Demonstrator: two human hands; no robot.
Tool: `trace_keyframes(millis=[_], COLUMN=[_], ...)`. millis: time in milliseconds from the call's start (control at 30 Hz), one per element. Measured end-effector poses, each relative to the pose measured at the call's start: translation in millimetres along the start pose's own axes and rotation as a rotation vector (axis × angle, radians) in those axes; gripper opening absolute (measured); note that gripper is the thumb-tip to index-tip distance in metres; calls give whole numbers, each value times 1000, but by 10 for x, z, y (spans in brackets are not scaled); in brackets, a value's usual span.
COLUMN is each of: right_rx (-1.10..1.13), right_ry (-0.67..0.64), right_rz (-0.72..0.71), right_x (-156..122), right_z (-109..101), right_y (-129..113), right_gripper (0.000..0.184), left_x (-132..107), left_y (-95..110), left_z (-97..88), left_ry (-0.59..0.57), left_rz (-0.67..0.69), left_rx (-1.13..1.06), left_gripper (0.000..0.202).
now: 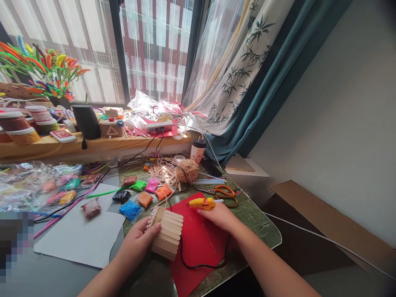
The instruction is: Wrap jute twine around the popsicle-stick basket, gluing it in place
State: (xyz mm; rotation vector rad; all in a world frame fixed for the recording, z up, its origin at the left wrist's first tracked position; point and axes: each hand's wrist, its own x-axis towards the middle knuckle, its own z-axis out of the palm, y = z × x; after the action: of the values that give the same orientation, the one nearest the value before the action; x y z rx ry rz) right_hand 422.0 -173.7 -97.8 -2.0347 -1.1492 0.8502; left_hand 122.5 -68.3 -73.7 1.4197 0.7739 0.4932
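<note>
Low in the middle of the frame, the left hand (140,241) was closed around a panel of wooden sticks (167,235), thumb on top, with a wrap of twine and a row of pale beads at the panel's upper left end. The panel lay tilted over the left edge of a red sheet (201,243). Just right of it, the right hand (218,215) rested on the sheet, fingers curled around a yellow glue gun (202,202) whose nozzle pointed right; its black cord looped down across the sheet.

The green table (262,231) ended in a rounded corner at the lower right, close to the right forearm, and past that edge the floor lay open toward the wall. Orange-handled scissors (224,194) sat just beyond the gun, near that edge. To the left, a white sheet (80,235) gave the flattest bare room.

Small clear bags of coloured clay (139,198) lay above the panel, perhaps 8 of them, though glare made the count unsure. A ball of twine (188,170) sat beside loose sticks, and a lidded paper cup (197,150) stood behind it. In the upper left, lidded jars (18,128) lined the windowsill.
</note>
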Motion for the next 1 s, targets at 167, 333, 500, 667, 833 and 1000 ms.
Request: trace_keyframes(millis=[167,333,500,667,833,1000], right_rx=[-38,-175,-281,-671,-767,-732], right_ry=[32,-14,-109,-137,-179,-214], right_rz=[8,-18,-91,-66,-36,-45], right_x=[-47,-121,-64,29,92,152], right_z=[-207,-173,-83,-84,-116,-135], right_y=[2,-227,-563,-867,-974,-990], right_gripper=[37,23,27,19,16,11], left_x=[9,15,17,20,22,40], left_y=[-13,-18,-33,-63,-92,-143], left_z=[-5,-4,-13,-39,-53,-70], left_ry=[-12,2,2,-1,18,23], left_rz=[-16,-14,-32,-41,-34,-32], left_rx=[-3,25,0,-7,24,0], left_gripper=[47,46,47,48,45,42])
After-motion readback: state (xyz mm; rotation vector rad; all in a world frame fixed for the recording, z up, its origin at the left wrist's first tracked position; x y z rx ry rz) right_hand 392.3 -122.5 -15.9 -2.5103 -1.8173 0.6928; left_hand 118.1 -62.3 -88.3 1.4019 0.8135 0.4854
